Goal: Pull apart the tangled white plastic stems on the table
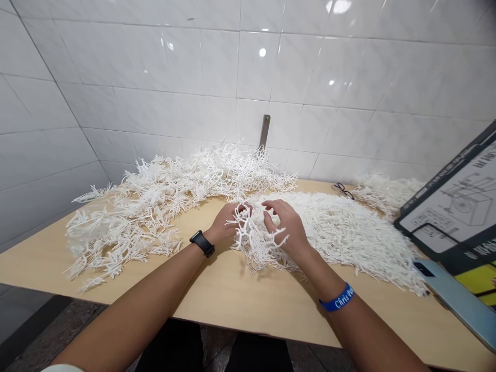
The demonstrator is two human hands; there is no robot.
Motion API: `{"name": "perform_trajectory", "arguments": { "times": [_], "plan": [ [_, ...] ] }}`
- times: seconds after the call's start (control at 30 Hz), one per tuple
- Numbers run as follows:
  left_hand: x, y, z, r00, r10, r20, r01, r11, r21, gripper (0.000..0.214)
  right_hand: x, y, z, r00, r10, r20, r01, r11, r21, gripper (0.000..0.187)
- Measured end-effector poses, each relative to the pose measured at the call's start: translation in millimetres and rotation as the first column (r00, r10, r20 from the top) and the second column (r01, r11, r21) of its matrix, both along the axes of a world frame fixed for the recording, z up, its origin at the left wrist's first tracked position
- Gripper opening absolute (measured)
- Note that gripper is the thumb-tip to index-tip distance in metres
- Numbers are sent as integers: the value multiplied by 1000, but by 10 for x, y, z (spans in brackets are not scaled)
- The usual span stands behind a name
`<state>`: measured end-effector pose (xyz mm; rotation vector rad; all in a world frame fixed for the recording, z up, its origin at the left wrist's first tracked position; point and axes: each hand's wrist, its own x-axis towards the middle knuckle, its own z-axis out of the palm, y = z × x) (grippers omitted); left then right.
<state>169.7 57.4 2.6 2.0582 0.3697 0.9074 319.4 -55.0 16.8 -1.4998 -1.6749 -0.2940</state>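
Observation:
My left hand (225, 223), with a black watch on its wrist, is closed on a white branched sprig (248, 232) that looks like plastic coral. The sprig's forked tips spread to the right, towards my other hand. My right hand (290, 227), with a blue wristband below it, is curved beside the sprig, its thumb and fingers apart. Some tips pass in front of its palm; whether they touch it I cannot tell. Under and right of my hands lies a dense heap of small white pieces (341, 232). A looser pile of white branched sprigs (194, 178) lies behind and to the left.
The wooden table (232, 305) stands against a tiled wall (155, 62). A metal bar (265, 132) leans at the back. Glasses (343, 191) and a smaller white pile (387, 191) lie at the back right. A printed box (457, 206) and a light blue phone (457, 297) are on the right.

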Motion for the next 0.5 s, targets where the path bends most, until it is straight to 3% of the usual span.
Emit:
{"name": "perform_trajectory", "arguments": {
  "times": [0.1,0.23,0.37,0.43,0.5],
  "plan": [
    [-27,7,27,993,89,-83,-67,970,236,17,-7,19,-20,997,-65,49,67,997,-41,28],
    [-14,-18,34,972,190,-135,-128,919,372,20,-10,32,-22,982,-142,122,151,986,-65,33],
    [20,-34,-2,960,226,-163,-93,811,577,20,-50,11,14,960,-165,225,204,966,-161,23],
    [23,-28,-20,953,237,-189,-71,781,621,21,-73,-5,35,947,-156,281,223,949,-222,21],
    [16,-22,-23,953,216,-211,-50,803,594,22,-87,-15,48,938,-147,314,238,931,-276,25]
  ]
}}
